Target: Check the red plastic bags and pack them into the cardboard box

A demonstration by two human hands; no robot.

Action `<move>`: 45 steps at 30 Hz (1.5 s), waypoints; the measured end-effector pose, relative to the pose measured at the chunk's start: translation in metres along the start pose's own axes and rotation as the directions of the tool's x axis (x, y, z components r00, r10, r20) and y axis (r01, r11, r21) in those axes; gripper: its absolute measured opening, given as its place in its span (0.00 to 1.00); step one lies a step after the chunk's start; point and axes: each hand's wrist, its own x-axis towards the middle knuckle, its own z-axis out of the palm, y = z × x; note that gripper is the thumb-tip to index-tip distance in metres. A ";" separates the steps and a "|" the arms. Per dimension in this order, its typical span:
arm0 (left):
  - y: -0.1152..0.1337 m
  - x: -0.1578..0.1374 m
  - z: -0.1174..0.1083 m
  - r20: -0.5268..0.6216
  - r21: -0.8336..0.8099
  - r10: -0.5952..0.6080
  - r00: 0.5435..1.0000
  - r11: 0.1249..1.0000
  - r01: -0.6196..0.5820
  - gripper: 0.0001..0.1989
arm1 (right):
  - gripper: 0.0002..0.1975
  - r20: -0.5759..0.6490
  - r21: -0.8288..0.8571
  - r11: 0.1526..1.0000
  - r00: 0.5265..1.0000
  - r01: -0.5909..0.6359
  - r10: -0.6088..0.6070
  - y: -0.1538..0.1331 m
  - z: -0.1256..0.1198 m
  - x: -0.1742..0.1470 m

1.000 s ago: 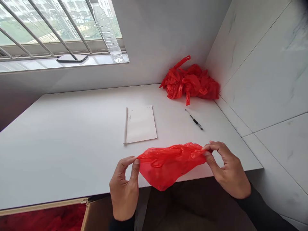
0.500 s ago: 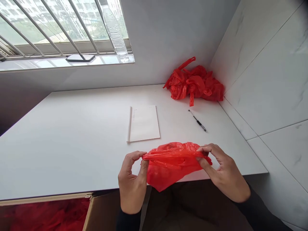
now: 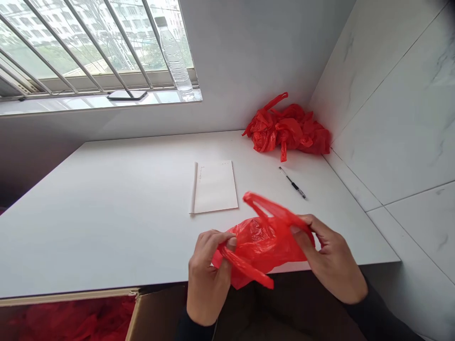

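Observation:
A thin red plastic bag (image 3: 256,232) spans the gap between my hands at the table's front edge. My left hand (image 3: 211,272) pinches its left side between thumb and fingers, and one strap-like handle droops from there toward the lower right. At the right side, my right hand (image 3: 329,258) grips the bag between thumb and fingers. A second loop handle rises from that side and leans up to the left. Folds hide part of the bag's mouth.
On the white table (image 3: 135,199) lie a notepad (image 3: 216,187), a pen (image 3: 292,183) and a heap of red bags (image 3: 291,128) by the wall. A cardboard box (image 3: 133,312) of red material stands below. A bottle (image 3: 175,61) and phone (image 3: 127,95) rest on the sill.
My left hand has moved right, closer to my right hand. The bag's stretched upper edge has parted into two handles, one hanging and one raised. The view has tilted slightly up.

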 end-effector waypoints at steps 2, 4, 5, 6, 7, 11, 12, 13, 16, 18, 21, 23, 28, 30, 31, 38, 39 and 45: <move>0.003 0.002 -0.008 -0.053 -0.202 -0.237 0.970 0.954 0.222 0.09 | 0.10 -0.047 0.096 0.991 0.994 -0.096 0.101 0.004 -0.009 0.002; 0.009 0.005 -0.012 -0.023 -0.441 -0.403 0.915 0.825 0.353 0.15 | 0.11 -0.073 0.142 0.985 0.992 -0.094 0.106 0.007 -0.017 0.003; 0.013 0.006 -0.014 0.011 -0.544 -0.443 0.896 0.750 0.377 0.17 | 0.11 -0.079 0.152 0.985 0.992 -0.083 0.096 0.008 -0.020 0.003; 0.017 0.008 -0.015 0.041 -0.621 -0.461 0.886 0.683 0.384 0.18 | 0.11 -0.079 0.162 0.984 0.993 -0.075 0.089 0.007 -0.021 0.003; 0.021 0.009 -0.015 0.064 -0.668 -0.468 0.882 0.636 0.386 0.18 | 0.11 -0.079 0.174 0.983 0.994 -0.067 0.081 0.006 -0.022 0.003; 0.028 0.013 -0.021 0.070 -0.702 -0.468 0.881 0.605 0.377 0.15 | 0.11 -0.074 0.261 0.961 0.991 -0.089 0.112 -0.012 -0.019 0.000; 0.028 0.014 -0.023 0.075 -0.717 -0.438 0.896 0.601 0.354 0.16 | 0.11 -0.078 0.271 0.957 0.988 -0.105 0.130 -0.018 -0.018 -0.001; 0.028 0.014 -0.025 0.093 -0.741 -0.397 0.913 0.585 0.330 0.17 | 0.14 -0.079 0.263 0.958 0.986 -0.119 0.144 -0.023 -0.017 -0.001; 0.029 0.016 -0.027 0.223 -0.827 -0.258 0.940 0.460 0.322 0.23 | 0.13 0.009 0.174 0.980 0.995 -0.095 0.095 -0.035 -0.017 -0.002; 0.035 0.018 -0.024 0.335 -0.865 -0.188 0.923 0.327 0.380 0.26 | 0.08 0.094 0.175 0.984 0.995 -0.037 0.021 -0.038 -0.018 -0.002; 0.047 0.024 -0.019 0.385 -0.890 -0.179 0.905 0.187 0.415 0.21 | 0.12 0.106 0.315 0.947 0.994 -0.059 0.026 -0.039 -0.020 -0.002; 0.056 0.028 -0.018 0.363 -0.895 -0.216 0.906 0.191 0.404 0.15 | 0.15 0.119 0.400 0.912 0.992 -0.093 0.049 -0.040 -0.021 -0.002; 0.067 0.022 -0.014 0.340 -0.767 -0.222 0.914 0.497 0.406 0.19 | 0.11 0.181 0.364 0.931 0.983 -0.029 -0.040 -0.049 -0.016 0.001; 0.070 0.010 -0.009 0.310 -0.633 -0.218 0.925 0.679 0.372 0.24 | 0.09 0.255 0.297 0.955 0.965 -0.009 -0.070 -0.055 -0.011 0.003; 0.072 0.003 -0.006 0.294 -0.562 -0.209 0.933 0.752 0.345 0.28 | 0.09 0.290 0.262 0.965 0.953 0.004 -0.083 -0.057 -0.008 0.005; 0.087 0.008 -0.008 0.382 -0.360 -0.361 0.851 0.790 0.496 0.22 | 0.09 0.271 0.108 0.985 0.949 0.133 -0.158 -0.063 -0.003 0.007; 0.088 0.013 -0.011 0.425 -0.368 -0.356 0.832 0.772 0.518 0.23 | 0.11 0.225 0.092 0.988 0.964 0.127 -0.145 -0.063 -0.004 0.008; 0.094 0.026 -0.018 0.619 -0.311 -0.147 0.772 0.856 0.412 0.26 | 0.12 0.186 0.123 0.985 0.972 0.124 -0.146 -0.070 -0.007 0.018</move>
